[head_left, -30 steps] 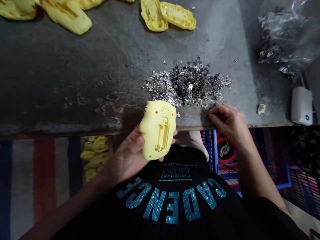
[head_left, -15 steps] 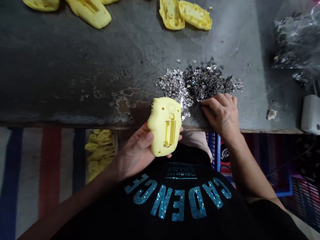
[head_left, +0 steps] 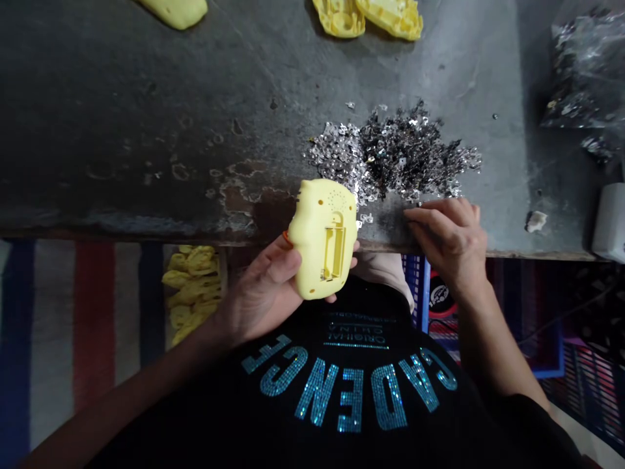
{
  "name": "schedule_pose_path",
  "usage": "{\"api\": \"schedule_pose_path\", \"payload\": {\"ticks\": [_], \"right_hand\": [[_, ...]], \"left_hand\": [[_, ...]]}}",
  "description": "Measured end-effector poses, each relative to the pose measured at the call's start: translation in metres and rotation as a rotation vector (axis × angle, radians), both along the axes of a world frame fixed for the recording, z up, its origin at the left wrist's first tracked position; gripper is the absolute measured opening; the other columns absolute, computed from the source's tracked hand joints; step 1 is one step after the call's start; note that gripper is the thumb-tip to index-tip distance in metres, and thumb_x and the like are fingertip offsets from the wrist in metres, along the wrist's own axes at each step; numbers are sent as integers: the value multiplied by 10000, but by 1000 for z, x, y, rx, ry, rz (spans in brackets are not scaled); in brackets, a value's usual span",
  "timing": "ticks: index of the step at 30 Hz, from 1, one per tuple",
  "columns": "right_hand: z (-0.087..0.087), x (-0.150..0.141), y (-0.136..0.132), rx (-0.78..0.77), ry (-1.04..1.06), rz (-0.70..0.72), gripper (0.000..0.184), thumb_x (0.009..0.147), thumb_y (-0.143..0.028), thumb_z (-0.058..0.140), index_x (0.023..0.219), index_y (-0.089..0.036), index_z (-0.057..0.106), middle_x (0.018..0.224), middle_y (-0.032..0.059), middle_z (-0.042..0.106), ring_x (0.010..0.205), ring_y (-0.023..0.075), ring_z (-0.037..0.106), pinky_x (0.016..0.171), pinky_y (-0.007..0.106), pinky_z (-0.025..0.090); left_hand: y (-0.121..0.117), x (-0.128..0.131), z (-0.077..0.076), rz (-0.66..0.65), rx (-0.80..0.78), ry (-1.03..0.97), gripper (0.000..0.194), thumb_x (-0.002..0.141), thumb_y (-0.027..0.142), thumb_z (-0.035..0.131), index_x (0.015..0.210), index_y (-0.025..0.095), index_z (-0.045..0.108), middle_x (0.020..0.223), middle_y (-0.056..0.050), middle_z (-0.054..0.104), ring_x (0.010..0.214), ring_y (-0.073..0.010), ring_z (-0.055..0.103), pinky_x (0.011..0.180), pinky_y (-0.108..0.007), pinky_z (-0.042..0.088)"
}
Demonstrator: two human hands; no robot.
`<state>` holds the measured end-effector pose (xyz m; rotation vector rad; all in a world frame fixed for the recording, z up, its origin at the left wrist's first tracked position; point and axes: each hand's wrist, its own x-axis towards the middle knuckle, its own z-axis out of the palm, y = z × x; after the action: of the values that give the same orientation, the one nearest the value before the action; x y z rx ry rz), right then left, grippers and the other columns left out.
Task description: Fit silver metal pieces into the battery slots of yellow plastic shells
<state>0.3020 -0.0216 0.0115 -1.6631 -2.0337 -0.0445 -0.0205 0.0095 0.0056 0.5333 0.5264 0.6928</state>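
A yellow plastic toy casing [head_left: 312,260] with an uncovered battery compartment and a ring of speaker holes is gripped in my left hand [head_left: 266,283], at the table's front edge. The compartment faces up toward me. My right hand [head_left: 449,238] is closed in a pinch just in front of a pile of small metal battery contacts [head_left: 410,156]. Whatever lies between its fingertips is too small to make out. The pile is brighter silver at its left and darker at its right, and a few loose pieces lie beside the casing.
Yellow casing halves [head_left: 390,18] lie at the back of the grey table [head_left: 146,130]. A clear bag of metal pieces [head_left: 586,78] is at the right, near a white lump [head_left: 536,221] and a white device [head_left: 610,221]. Below, a container holds yellow parts [head_left: 193,286]; blue crates [head_left: 418,286] stand right.
My right hand has drawn back from the pile's edge, a little to the right and toward me, fingers pinched. The left hand keeps the casing nearly in place. The view has shifted slightly.
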Motion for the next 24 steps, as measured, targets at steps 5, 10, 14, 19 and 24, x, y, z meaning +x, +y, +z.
{"api": "schedule_pose_path", "payload": {"ticks": [5,10,14,19,24], "right_hand": [[3,-8,29,-105,-139,88,153,1165,-325,675,1064,-292,785,1055,52,801,1010,295,644,909,472,433],[14,-14,52,-179,-251,35,176,1119,-337,698,956,-274,720,964,67,753,977,304,624,915,478,433],[19,-8,41,-118,-160,-7,169,1163,-351,637,1063,-294,760,1001,54,775,996,298,678,921,479,448],[7,-3,23,-86,-66,-3,126,1143,-344,702,1192,-311,813,1059,45,803,1016,291,709,912,465,458],[3,-12,26,-65,-63,46,117,1143,-330,721,1096,-311,827,1005,37,822,977,287,705,897,474,480]], "left_hand": [[-2,0,1,-7,-3,1,476,1115,531,817,1489,241,767,1544,-155,844,1310,-358,878,755,-297,748],[-3,-3,1,-23,-10,-5,513,1105,553,825,1511,246,759,1561,-154,835,1310,-368,877,748,-304,747],[-3,-4,0,-1,-11,-24,556,1116,564,809,1573,254,744,1546,-151,843,1291,-366,884,744,-303,748],[-1,-2,0,-21,-38,-58,610,1091,588,848,1601,274,729,1531,-138,852,1268,-367,890,724,-291,731],[-3,4,3,-1,-83,-89,544,1097,585,837,1501,225,779,1484,-161,868,1208,-344,904,701,-278,724]]}}
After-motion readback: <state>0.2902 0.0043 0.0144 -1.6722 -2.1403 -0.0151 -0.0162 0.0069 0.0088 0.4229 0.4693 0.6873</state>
